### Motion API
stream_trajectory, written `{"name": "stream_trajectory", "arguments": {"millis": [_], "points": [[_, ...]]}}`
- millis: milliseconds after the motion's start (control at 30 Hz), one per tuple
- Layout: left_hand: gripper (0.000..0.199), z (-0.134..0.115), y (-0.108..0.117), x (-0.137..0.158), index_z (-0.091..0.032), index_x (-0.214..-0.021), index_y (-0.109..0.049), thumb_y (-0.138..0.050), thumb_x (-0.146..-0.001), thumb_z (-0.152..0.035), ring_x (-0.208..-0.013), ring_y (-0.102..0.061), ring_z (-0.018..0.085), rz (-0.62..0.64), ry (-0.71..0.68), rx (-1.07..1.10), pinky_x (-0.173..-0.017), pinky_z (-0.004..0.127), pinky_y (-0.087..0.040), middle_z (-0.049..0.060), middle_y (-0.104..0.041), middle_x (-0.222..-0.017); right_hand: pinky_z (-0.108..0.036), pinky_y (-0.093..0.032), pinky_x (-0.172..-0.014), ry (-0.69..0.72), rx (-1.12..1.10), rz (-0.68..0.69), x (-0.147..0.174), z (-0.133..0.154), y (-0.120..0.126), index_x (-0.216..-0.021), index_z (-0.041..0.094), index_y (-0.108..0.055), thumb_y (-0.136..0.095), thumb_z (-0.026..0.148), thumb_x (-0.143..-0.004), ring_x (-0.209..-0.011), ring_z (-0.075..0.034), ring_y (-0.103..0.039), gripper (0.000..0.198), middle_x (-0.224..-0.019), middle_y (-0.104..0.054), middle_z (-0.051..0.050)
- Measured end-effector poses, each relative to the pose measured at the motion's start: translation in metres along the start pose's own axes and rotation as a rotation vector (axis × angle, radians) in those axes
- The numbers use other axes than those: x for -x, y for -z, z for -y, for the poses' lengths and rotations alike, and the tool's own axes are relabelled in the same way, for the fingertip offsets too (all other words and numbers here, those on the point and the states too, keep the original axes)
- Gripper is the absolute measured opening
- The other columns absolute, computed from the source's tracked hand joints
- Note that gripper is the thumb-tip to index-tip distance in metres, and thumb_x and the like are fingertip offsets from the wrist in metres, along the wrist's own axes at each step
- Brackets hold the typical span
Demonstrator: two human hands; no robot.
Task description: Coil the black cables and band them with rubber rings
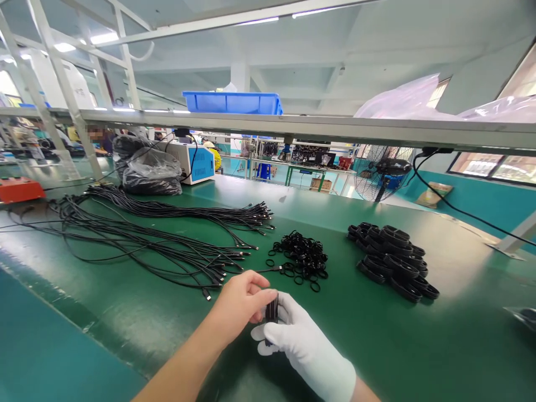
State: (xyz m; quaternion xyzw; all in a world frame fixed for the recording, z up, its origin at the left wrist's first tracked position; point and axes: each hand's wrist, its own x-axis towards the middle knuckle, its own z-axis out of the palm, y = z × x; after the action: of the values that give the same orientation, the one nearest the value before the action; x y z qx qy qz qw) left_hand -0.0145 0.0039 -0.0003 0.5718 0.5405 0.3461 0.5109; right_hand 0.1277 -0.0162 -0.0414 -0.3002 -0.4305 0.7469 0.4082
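1 black coil (272,310) is being adjusted, I'm judging: right hand (301,338) pinching it, left hand (237,301) touching, grip unclear; next is needing steadiness.

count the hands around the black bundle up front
2: the bare left hand, on the bundle's left, and the white-gloved right hand, gripping the black bundle from its right. Both show clearly, though some fingers are hidden.

My one head view faces forward and down over the desk (377,329).
I see the left hand (238,298) and right hand (299,332) from close above, low in the centre; the shelf (335,128) crosses the upper half, and the view reaches on to the far ceiling (397,61).
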Motion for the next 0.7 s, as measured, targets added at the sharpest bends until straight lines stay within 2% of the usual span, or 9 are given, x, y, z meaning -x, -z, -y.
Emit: {"name": "stream_trajectory", "arguments": {"millis": [100, 200, 333, 467, 600, 700], "points": [[0.024, 0.005, -0.001, 0.008, -0.015, -0.074, -0.053, -0.051, -0.079, -0.039, -0.046, -0.04, 0.007, -0.027, 0.001, 0.042, -0.047, 0.021, -0.033, -0.003, -0.054, -0.061, -0.03, -0.043, -0.068, -0.03, -0.098, 0.055, 0.001, 0.003, 0.001, -0.108, 0.017, -0.049, -0.074, 0.027, -0.062, -0.084, -0.017, -0.056, 0.053, -0.105, -0.051, -0.007], [0.02, 0.014, -0.003, 0.014, -0.016, -0.069, -0.051, -0.058, -0.073, -0.034, -0.047, -0.037, 0.006, 0.083, 0.03, 0.117, -0.046, 0.019, -0.028, -0.006, -0.048, -0.056, -0.03, -0.043, -0.067, -0.03, -0.059, 0.101, 0.001, 0.006, -0.001, -0.102, 0.015, -0.05, -0.074, 0.026, -0.061, -0.087, -0.019, -0.057, 0.049, -0.098, -0.055, -0.007], [0.02, 0.025, -0.008, 0.017, -0.016, -0.066, -0.048, -0.063, -0.069, -0.029, -0.048, -0.035, 0.006, 0.098, 0.022, 0.255, -0.047, 0.018, -0.026, -0.008, -0.043, -0.054, -0.029, -0.043, -0.065, -0.069, 0.044, 0.026, 0.0, 0.006, -0.003, -0.097, 0.015, -0.05, -0.076, 0.018, -0.055, -0.084, -0.02, -0.059, 0.05, -0.091, -0.059, -0.006], [0.019, 0.029, -0.009, 0.017, -0.016, -0.067, -0.05, -0.062, -0.07, -0.03, -0.05, -0.04, 0.007, 0.136, 0.06, 0.29, -0.049, 0.019, -0.031, -0.006, -0.049, -0.056, -0.029, -0.044, -0.066, -0.078, -0.031, 0.09, -0.001, -0.001, 0.001, -0.098, 0.013, -0.051, -0.074, 0.026, -0.061, -0.08, -0.018, -0.059, 0.045, -0.088, -0.059, -0.005], [0.02, 0.029, -0.006, 0.017, -0.016, -0.065, -0.05, -0.063, -0.068, -0.03, -0.052, -0.046, 0.009, 0.145, 0.059, 0.191, -0.053, 0.021, -0.037, -0.004, -0.052, -0.057, -0.027, -0.043, -0.062, -0.108, 0.039, 0.009, -0.003, -0.009, 0.005, -0.091, 0.014, -0.052, -0.08, 0.021, -0.051, -0.077, -0.016, -0.056, 0.05, -0.086, -0.058, -0.004], [0.017, 0.032, -0.004, 0.015, -0.016, -0.066, -0.05, -0.061, -0.07, -0.028, -0.054, -0.049, 0.01, 0.203, 0.024, 0.25, -0.057, 0.023, -0.039, -0.004, -0.053, -0.058, -0.029, -0.045, -0.063, -0.117, -0.015, 0.011, -0.003, -0.01, 0.004, -0.094, 0.014, -0.052, -0.08, 0.023, -0.052, -0.077, -0.015, -0.055, 0.051, -0.086, -0.057, -0.004]]}}
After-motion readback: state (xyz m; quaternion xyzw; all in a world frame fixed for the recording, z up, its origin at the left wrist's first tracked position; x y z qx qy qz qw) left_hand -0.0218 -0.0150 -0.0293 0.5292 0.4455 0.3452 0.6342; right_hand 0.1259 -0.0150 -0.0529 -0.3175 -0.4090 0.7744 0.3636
